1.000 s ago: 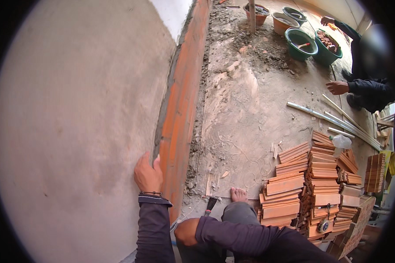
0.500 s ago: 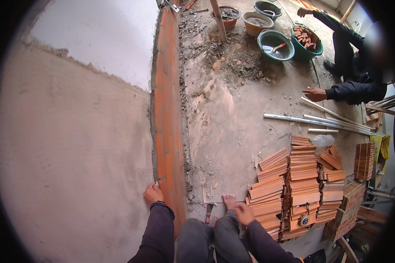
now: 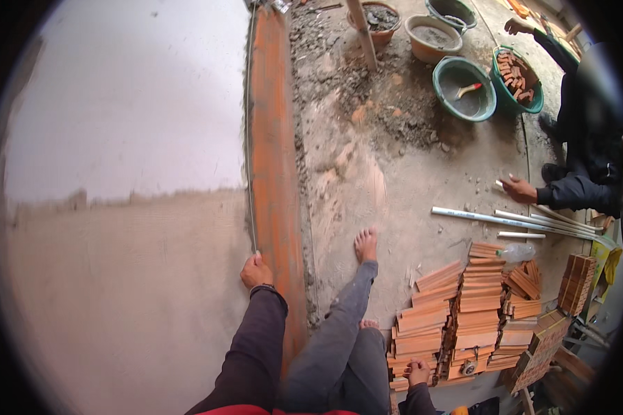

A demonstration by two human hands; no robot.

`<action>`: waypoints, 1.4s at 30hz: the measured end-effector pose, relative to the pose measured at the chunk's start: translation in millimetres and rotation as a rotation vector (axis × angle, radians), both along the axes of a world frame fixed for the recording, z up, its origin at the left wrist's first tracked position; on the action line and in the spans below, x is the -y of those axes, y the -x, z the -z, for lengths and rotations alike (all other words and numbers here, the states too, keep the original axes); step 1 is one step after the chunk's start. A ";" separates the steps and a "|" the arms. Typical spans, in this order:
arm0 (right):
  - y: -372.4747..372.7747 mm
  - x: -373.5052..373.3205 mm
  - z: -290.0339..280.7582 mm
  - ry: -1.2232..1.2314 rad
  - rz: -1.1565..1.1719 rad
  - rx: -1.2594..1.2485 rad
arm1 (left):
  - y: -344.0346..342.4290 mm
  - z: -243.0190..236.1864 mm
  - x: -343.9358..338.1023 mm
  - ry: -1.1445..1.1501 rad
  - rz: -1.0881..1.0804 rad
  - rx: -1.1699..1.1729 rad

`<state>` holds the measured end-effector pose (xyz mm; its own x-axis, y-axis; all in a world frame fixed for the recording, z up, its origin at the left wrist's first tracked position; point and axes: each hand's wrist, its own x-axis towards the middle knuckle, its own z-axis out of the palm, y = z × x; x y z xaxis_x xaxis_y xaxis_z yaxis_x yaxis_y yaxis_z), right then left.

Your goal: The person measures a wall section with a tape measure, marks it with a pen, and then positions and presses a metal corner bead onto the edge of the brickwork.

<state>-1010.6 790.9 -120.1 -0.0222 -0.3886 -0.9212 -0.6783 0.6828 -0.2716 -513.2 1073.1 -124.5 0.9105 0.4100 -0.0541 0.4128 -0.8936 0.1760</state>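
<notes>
My left hand (image 3: pixel 257 272) is closed in a pinch on a thin string (image 3: pixel 252 173). The string stretches along the left edge of a row of orange brick tiles (image 3: pixel 273 124) set in mortar, up to a shiny metal piece (image 3: pixel 281 6) at the far end. Beneath that hand lies the plastered wall surface (image 3: pixel 124 290). My right hand (image 3: pixel 417 373) is low beside the near end of the stacked orange tiles (image 3: pixel 422 321). Its fingers are loosely bent and apart, with nothing visible in them.
Mortar tubs (image 3: pixel 432 38), a green basin (image 3: pixel 465 90) with a brush and a green bucket (image 3: pixel 518 79) of brick pieces stand far right. A wooden post (image 3: pixel 362 34) rises nearby. White pipes (image 3: pixel 477 216) lie near a co-worker's hand (image 3: pixel 518 189), right. Rubble (image 3: pixel 394 117) covers the floor.
My left hand has moved farther up along the tile row. My right hand has dropped from my knee toward the tile stacks. One foot has stepped forward. The co-worker's hand has shifted by the pipes.
</notes>
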 end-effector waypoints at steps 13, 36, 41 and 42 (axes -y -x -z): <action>-417.6 91.2 -130.5 0.283 -1.025 0.355 | -308.9 -8.1 118.5 -0.083 0.328 0.110; -588.5 169.8 -90.0 -0.209 -1.447 -0.037 | -742.7 -0.4 277.4 -0.377 0.537 0.180; -590.7 172.9 -85.0 -0.198 -1.483 -0.039 | -772.9 -16.3 293.9 -0.326 0.585 0.335; -590.2 173.2 -83.9 -0.188 -1.489 -0.036 | -769.4 -19.9 297.5 -0.301 0.546 0.355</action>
<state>-420.4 617.7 -36.1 0.2528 0.0452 -0.9664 -0.7685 -0.5975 -0.2290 256.2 775.6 -104.6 0.9317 -0.1582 0.3269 -0.1432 -0.9872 -0.0695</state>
